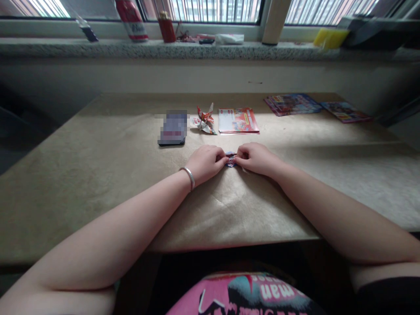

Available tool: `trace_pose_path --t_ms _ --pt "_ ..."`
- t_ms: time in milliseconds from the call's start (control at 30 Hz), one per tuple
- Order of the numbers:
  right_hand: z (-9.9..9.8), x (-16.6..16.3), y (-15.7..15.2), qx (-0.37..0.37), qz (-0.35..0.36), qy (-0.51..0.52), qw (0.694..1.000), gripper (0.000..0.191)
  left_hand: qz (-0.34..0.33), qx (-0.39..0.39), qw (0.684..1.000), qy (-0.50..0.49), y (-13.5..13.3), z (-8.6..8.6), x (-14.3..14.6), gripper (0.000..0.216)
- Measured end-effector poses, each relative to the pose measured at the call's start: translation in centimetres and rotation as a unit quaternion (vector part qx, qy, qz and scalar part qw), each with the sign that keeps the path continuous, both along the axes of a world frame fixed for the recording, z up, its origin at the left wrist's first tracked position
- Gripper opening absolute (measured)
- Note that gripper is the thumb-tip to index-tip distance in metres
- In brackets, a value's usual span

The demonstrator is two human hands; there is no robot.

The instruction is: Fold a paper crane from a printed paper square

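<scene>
We're looking down at both hands meeting over the worktop [98,188], and they're working at close quarters! Our left hand [206,163], a silver bracelet [189,178] circling its wrist, is pinching one side of a small folded paper [231,161] between thumb and curled fingers. Our right hand [257,158] is pinching the other side, so the paper is sitting right between our fingertips, mostly covered; whether it's touching the surface, we're not able to tell. Just beyond, we're spotting a folded paper figure [206,120], pointed and red-and-white, standing between a blurred-out dark object [173,127] on the left and a red-and-white stack of sheets [239,120] on the right. Farther off to the right, we're seeing colourful leaflets [292,105] lying near the worktop's back edge.
</scene>
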State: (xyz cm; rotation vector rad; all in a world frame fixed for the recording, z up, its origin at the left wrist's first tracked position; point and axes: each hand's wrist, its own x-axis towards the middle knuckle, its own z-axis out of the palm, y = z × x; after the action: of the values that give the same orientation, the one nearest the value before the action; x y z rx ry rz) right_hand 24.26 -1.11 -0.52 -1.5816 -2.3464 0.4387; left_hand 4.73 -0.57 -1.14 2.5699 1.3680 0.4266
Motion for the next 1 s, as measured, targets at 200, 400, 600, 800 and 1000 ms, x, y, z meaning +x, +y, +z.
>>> trace_pose_path --t_ms 200,400,600,800,1000 --pt "0.25 -0.38 -0.14 0.029 -0.008 -0.051 0.998 0.022 0.008 0.025 0.999 0.021 -0.13 -0.04 0.18 0.023" --pt "0.52 -0.73 -0.34 0.044 -0.012 -0.101 0.994 0.023 0.019 0.039 0.998 0.037 -0.52 0.02 0.33 0.025" --pt "0.36 -0.74 -0.32 0.05 -0.008 -0.108 0.993 0.023 0.027 0.045 0.997 0.06 -0.68 0.19 0.49 0.025" --pt "0.44 -0.78 -0.37 0.055 0.0 -0.107 0.993 0.022 0.029 0.045 0.996 0.068 -0.63 0.11 0.59 0.026" --pt "0.37 -0.85 -0.43 0.049 -0.009 -0.109 0.993 0.021 0.032 0.057 0.996 0.06 -0.52 -0.09 0.55 0.023"
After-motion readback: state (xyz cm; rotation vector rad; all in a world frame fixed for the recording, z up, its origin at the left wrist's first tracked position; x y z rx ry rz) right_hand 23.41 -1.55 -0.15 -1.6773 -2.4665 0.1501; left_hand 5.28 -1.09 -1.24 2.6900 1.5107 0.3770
